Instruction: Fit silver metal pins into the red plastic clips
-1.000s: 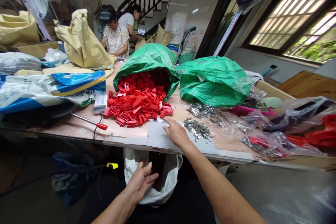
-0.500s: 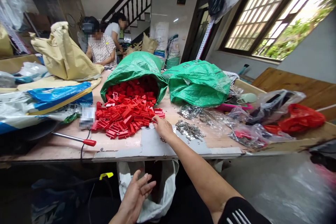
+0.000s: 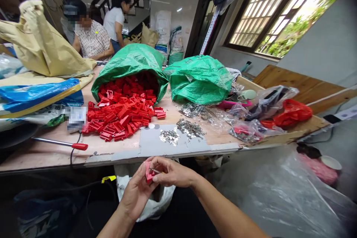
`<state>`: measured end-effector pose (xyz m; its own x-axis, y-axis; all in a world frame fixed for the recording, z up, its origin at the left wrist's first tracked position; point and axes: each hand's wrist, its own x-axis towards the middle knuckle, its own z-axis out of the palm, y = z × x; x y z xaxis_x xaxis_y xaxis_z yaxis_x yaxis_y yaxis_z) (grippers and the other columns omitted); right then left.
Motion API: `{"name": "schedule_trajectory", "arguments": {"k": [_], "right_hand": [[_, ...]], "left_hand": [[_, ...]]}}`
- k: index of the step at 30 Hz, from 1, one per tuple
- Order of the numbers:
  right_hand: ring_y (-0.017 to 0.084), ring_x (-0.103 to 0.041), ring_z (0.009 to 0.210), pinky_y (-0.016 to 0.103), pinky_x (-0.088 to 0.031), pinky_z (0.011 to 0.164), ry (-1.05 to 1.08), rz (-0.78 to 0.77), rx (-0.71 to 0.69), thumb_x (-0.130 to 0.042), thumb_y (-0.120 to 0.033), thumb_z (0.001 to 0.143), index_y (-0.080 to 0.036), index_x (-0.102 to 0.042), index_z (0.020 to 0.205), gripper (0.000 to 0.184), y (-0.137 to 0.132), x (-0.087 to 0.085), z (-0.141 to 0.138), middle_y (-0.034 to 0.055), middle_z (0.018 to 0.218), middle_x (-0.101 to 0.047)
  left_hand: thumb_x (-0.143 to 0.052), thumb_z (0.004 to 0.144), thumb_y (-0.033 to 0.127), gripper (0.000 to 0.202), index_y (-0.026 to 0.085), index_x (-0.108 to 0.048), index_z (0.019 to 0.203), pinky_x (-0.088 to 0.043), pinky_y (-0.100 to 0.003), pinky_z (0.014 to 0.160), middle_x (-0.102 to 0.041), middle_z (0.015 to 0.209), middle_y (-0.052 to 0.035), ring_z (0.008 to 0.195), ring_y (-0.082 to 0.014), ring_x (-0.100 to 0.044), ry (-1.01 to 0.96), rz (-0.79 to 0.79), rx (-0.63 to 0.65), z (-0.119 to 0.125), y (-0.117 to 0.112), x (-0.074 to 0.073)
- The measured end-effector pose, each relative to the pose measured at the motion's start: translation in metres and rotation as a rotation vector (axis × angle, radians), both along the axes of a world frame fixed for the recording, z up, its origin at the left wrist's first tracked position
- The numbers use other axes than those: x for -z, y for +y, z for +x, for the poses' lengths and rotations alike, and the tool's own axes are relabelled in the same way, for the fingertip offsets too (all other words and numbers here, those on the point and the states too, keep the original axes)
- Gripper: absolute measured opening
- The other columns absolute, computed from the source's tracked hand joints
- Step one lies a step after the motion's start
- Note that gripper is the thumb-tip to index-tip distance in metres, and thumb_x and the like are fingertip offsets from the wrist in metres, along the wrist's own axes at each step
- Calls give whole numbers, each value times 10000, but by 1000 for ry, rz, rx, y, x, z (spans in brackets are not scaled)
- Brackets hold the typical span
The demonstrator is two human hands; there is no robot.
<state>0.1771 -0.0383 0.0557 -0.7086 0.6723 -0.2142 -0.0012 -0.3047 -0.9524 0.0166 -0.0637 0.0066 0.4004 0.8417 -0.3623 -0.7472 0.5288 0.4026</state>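
My left hand point(image 3: 136, 193) holds a small red plastic part point(image 3: 148, 171) below the table's front edge. My right hand point(image 3: 171, 173) pinches a thin metal piece point(image 3: 156, 171) against that part. A pile of red plastic parts point(image 3: 121, 117) spills out of an open green sack point(image 3: 131, 61) onto the table. Small heaps of shiny metal clips point(image 3: 170, 136) lie on a grey sheet point(image 3: 150, 143) near the front edge. A white bag point(image 3: 156, 206) hangs under the table behind my hands.
A second green sack point(image 3: 199, 79) lies to the right. A red-handled screwdriver point(image 3: 60, 143) lies at the left. Tan paper sacks point(image 3: 41, 46) and blue-white bags point(image 3: 33, 96) fill the left. Clear and red plastic bags point(image 3: 275, 113) sit at the right. Two people point(image 3: 90, 37) work at the far end.
My right hand came back from the table with a metal piece. Both hands met below the edge, and the left now holds a red part. A small heap of clips now lies on the grey sheet.
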Motion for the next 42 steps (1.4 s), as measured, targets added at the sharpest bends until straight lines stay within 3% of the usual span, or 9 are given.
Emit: {"name": "schedule_trajectory", "arguments": {"k": [4,7,9,11,19,24,31,39,42], "right_hand": [[41,-395,510,177,-337,475,-130,75,61,-654,-410,796,-237,-524,1188,448,-1,1,27,-11,859,-590],[82,-460,543,213,-379,521,-385,309,431,-587,-370,832,-200,-581,1081,302,12,9,63,-3,804,-623],[151,-569,755,272,-442,689,-647,576,706,-555,-306,833,-189,-628,931,169,22,16,89,31,888,-651],[201,-586,881,327,-437,801,-903,769,829,-528,-236,824,-191,-639,906,145,30,22,110,56,928,-659],[181,-602,902,294,-449,821,-1155,911,685,-512,-211,852,-219,-642,948,162,45,33,127,43,972,-659],[189,-603,892,300,-446,797,-1192,916,654,-509,-219,857,-211,-629,946,150,50,37,128,48,967,-666],[211,-604,839,317,-438,756,-1192,955,622,-489,-250,841,-199,-624,862,146,56,37,131,68,903,-669],[195,-609,744,300,-443,691,-953,865,774,-512,-364,835,-203,-583,865,178,42,25,119,55,815,-668],[185,-595,756,287,-444,694,-798,815,726,-533,-406,838,-200,-577,838,210,34,20,104,45,808,-649]], "left_hand": [[-625,830,199,218,171,-606,1045,-546,-346,821,-682,1064,-92,934,-205,-672,112,-38,-51,0,-1,1],[-638,817,189,275,207,-583,1085,-570,-334,730,-661,1124,-99,922,-220,-681,236,-86,-68,0,-3,0],[-647,810,197,330,234,-564,1128,-563,-270,620,-661,1120,-98,882,-212,-692,296,-106,-59,1,-3,-1],[-647,811,206,364,233,-550,1160,-553,-239,587,-666,1106,-113,875,-216,-696,318,-117,-35,3,-4,-2],[-606,806,102,513,196,-482,1296,-486,-431,980,-584,1275,-151,1149,-291,-582,149,-28,51,3,-6,-2],[-636,793,96,545,187,-466,1303,-496,-405,965,-616,1221,-152,1184,-281,-555,156,9,56,3,-5,-10],[-695,720,46,652,186,-451,1308,-498,-375,951,-635,1149,-137,1053,-278,-641,153,10,78,4,-5,-19],[-614,758,37,593,149,-445,1316,-440,-451,1002,-596,1222,-170,1078,-300,-624,34,-49,115,3,-5,-18],[-647,782,89,561,153,-461,1308,-463,-447,966,-620,1178,-172,1052,-288,-637,65,-29,121,5,-5,-16]]}}
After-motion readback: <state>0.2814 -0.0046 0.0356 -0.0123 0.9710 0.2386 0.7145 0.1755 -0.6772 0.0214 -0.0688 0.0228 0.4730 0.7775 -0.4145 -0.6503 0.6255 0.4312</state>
